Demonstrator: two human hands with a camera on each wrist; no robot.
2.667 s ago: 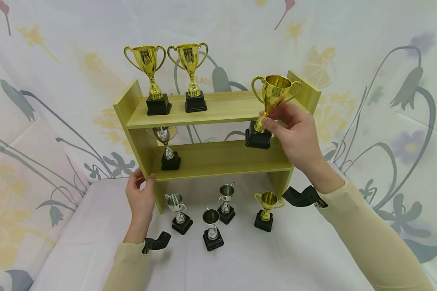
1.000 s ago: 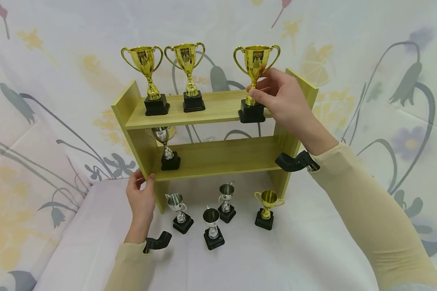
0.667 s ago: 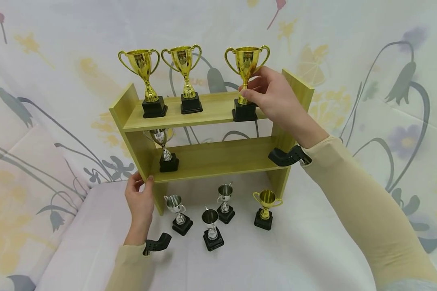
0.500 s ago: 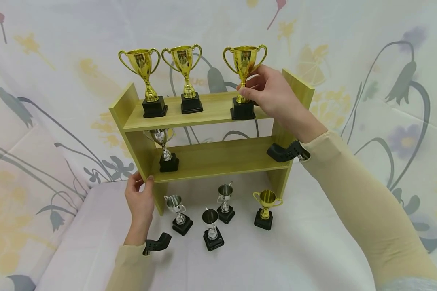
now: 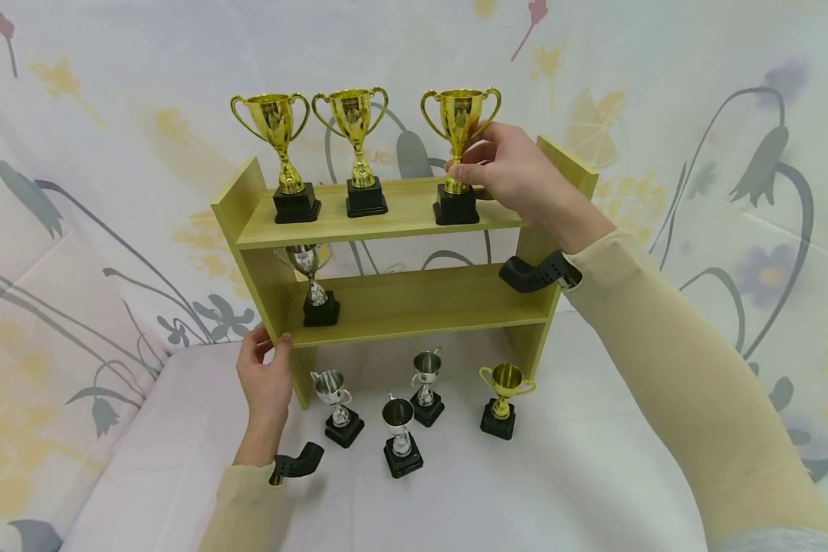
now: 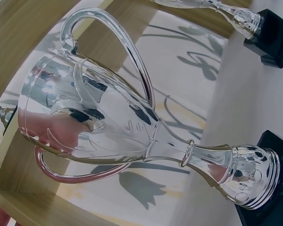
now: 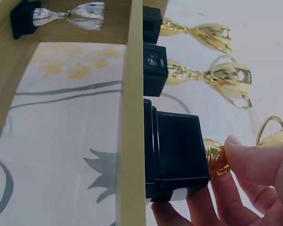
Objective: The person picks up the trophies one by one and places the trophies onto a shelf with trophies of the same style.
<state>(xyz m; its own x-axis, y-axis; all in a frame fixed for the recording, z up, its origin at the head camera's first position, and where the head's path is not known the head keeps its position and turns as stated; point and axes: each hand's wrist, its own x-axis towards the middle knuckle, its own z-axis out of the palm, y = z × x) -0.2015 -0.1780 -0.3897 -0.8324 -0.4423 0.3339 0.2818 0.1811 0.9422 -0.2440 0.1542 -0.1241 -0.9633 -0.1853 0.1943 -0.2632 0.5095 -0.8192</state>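
Observation:
My right hand [image 5: 520, 172] pinches the stem of a gold trophy cup [image 5: 459, 115] on the right half of the top shelf. In the right wrist view, the trophy's black base [image 7: 177, 150] is right at the shelf board, with fingers curled under and behind it. My left hand [image 5: 265, 379] grips the lower left side panel of the wooden shelf unit [image 5: 414, 307], thumb at the front edge. Two more gold trophies, a left one [image 5: 276, 119] and a middle one [image 5: 352, 115], stand upright on the top shelf. A silver trophy [image 5: 315, 284] stands at the left of the lower shelf.
Before the unit, on a white cloth [image 5: 455, 506], stand three silver trophies, at left [image 5: 338, 399], front [image 5: 399, 429] and back [image 5: 426, 383], plus a smaller gold trophy [image 5: 504, 395] at right. A floral cloth backdrop [image 5: 704, 92] hangs behind.
My right hand has raised the gold trophy from in front of the lower shelf to the top shelf, then moved it slightly left and back. The left hand has kept its hold.

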